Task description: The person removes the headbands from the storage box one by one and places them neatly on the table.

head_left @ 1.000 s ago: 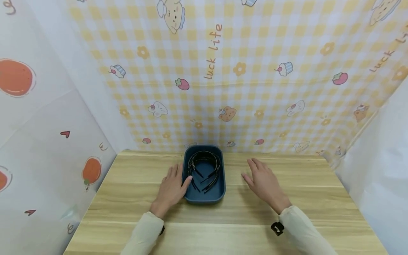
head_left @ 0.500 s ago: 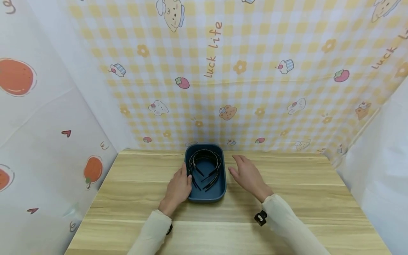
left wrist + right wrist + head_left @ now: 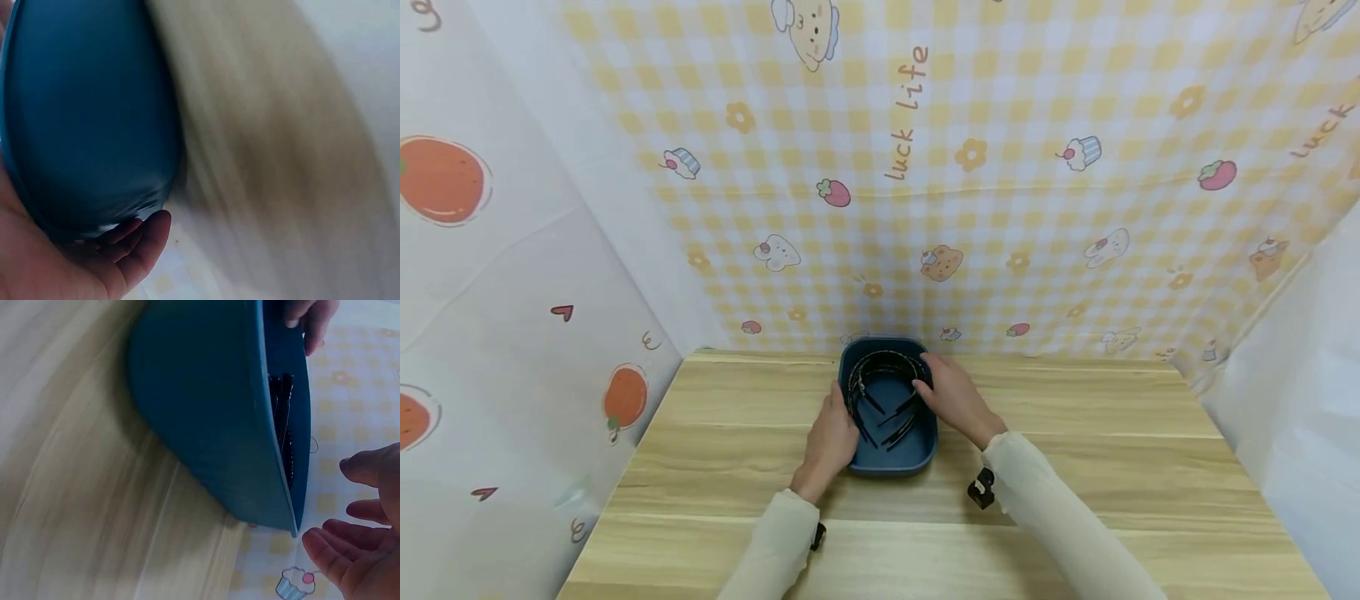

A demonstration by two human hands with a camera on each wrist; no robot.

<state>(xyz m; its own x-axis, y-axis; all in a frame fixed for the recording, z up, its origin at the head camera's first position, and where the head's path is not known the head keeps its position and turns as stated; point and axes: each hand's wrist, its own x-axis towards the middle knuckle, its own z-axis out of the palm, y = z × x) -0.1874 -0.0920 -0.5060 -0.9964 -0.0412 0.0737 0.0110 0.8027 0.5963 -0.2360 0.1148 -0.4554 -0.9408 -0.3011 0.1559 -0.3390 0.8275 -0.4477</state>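
A dark blue rectangular bin stands on the table in the head view, with several black headbands lying inside it. My left hand grips the bin's left wall. In the left wrist view its fingers curl against the outside of the bin. My right hand is at the bin's right rim, its thumb over the opening. The right wrist view shows that hand's fingers spread and slightly bent, with a gap to the bin's rim. Headbands are partly visible over the rim there.
The wood-grain table extends on both sides of the bin. A yellow checked cloth hangs behind, close to the bin's far end. White printed sheeting rises at the left, and white sheeting at the right.
My right hand has moved left, from the open table to the bin's right rim. My left hand has turned and closed round the left wall. The headbands stay in place in the bin.
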